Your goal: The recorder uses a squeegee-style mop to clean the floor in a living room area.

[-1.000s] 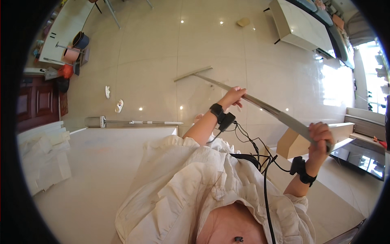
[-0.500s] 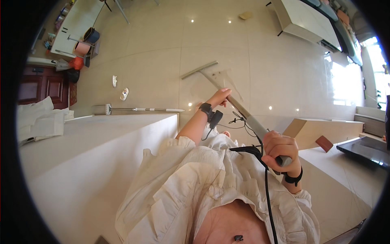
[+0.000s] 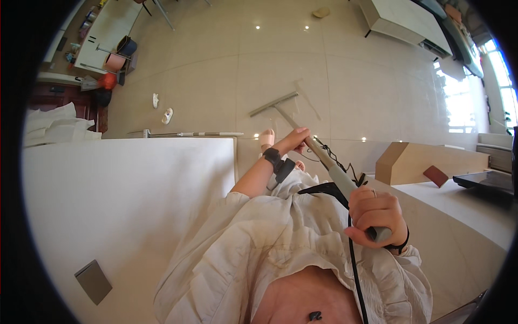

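Observation:
A long-handled floor squeegee point(image 3: 273, 103) slants from the middle of the tiled floor back to my body, its flat head lying by faint wet streaks point(image 3: 307, 102). My left hand point(image 3: 291, 141) is closed around the metal pole partway along it. Lower right, my right hand point(image 3: 376, 216) grips the grey end of the handle. Black devices point(image 3: 279, 167) are strapped at my wrists, and dark cables hang around the pole. My bare left foot point(image 3: 266, 139) shows just beyond my left forearm.
A white wall top point(image 3: 124, 178) fills the left, with another long tool point(image 3: 189, 134) lying behind it. White shoes point(image 3: 168, 116) sit on the floor. A wooden box point(image 3: 410, 164) and black screen point(image 3: 480, 179) are right; a white cabinet point(image 3: 399, 21) stands farther off.
The handle end and my right hand have swung down and left toward my body. The squeegee head has shifted right, and my left foot has come into view beside my forearm.

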Tool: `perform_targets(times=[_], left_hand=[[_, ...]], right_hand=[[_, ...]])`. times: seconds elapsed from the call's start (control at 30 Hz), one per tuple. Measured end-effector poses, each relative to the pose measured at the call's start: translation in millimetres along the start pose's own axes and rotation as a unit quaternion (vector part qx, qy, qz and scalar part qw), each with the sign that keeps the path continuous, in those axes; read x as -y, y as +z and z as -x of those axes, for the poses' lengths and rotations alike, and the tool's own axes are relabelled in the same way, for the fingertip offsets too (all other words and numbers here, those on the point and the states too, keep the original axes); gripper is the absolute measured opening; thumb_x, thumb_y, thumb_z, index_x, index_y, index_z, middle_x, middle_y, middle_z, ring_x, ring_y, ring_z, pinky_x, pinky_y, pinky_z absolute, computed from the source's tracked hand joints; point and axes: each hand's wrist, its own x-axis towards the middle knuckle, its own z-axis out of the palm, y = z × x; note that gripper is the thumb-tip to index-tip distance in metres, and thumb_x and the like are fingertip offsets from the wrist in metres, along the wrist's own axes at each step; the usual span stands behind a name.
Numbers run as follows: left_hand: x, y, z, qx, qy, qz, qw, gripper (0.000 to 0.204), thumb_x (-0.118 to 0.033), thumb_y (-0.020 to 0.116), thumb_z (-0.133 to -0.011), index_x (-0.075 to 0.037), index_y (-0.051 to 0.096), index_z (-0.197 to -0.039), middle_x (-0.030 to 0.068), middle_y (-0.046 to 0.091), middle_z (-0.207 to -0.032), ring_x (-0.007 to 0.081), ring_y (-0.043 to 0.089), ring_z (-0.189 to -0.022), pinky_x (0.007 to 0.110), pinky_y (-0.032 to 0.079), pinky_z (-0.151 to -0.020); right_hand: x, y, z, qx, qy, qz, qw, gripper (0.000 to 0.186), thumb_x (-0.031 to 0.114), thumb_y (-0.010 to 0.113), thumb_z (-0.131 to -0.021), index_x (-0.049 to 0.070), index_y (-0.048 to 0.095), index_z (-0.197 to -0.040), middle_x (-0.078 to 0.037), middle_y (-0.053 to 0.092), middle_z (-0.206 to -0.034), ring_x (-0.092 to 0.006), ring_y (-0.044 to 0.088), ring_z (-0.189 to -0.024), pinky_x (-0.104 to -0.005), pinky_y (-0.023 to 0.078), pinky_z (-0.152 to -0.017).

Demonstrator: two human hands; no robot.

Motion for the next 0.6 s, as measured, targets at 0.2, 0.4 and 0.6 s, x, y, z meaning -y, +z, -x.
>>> perform_targets(times=[0.2, 0.4, 0.6], left_hand=[[16, 21, 28, 0.054, -0.025, -0.055, 0.997, 0.021, -0.032, 0.046, -0.088, -0.012, 0.047, -0.084, 0.0014, 0.047, -0.068, 0.0105, 0.046, -0.044, 0.026, 0.042, -0.040], [6, 28, 54, 0.086, -0.063, -0.072, 0.992, 0.024, -0.034, 0.045, -0.088, -0.011, 0.049, -0.084, 0.0007, 0.043, -0.057, 0.0122, 0.047, -0.040, 0.026, 0.041, -0.038], [-14, 16, 53, 0.116, -0.029, -0.047, 0.992, 0.028, -0.034, 0.043, -0.088, -0.006, 0.046, -0.084, 0.0037, 0.045, -0.055, 0.0177, 0.051, -0.035, 0.029, 0.042, -0.033]], right_hand=[[22, 1, 11, 0.044, -0.044, -0.004, 0.998, 0.031, 0.009, 0.079, -0.066, 0.008, 0.049, -0.056, -0.001, 0.052, -0.056, -0.0193, 0.053, -0.053, -0.0329, 0.044, -0.054], [30, 10, -3, 0.027, -0.118, -0.077, 0.990, 0.032, 0.011, 0.077, -0.071, 0.006, 0.048, -0.059, -0.004, 0.048, -0.058, -0.0204, 0.050, -0.048, -0.0315, 0.043, -0.052], [45, 8, -32, 0.014, -0.188, -0.102, 0.977, 0.029, 0.009, 0.073, -0.075, 0.004, 0.050, -0.058, -0.005, 0.050, -0.057, -0.0208, 0.050, -0.046, -0.0332, 0.046, -0.054]])
